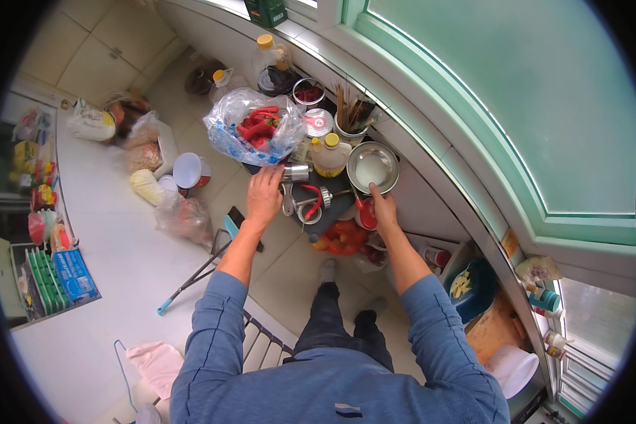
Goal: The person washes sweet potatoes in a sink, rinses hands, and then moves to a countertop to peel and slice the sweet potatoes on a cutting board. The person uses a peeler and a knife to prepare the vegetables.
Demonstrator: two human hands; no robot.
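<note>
My right hand (386, 211) grips the near rim of a round metal bowl (354, 168), thumb over the edge; something whitish shows inside. My left hand (265, 195) is at the left edge of a dark grey surface (333, 216). Its fingers meet the left end of a shiny metal cylinder (298, 172), and whether they grip it is unclear. Beside it are a flat metal handle (288, 199) and a ridged metal cap (326, 196) on a rod. One red chili pepper (313, 205) lies across a metal ring (302, 214).
Red chili peppers (262, 127) fill an open plastic bag (220, 124) beyond my left hand. A yellow-capped jug (329, 158), a holder of chopsticks (345, 106) and jars stand along the wall. An orange bag (343, 237) sits below the surface. A blue-handled broom (191, 281) leans at left.
</note>
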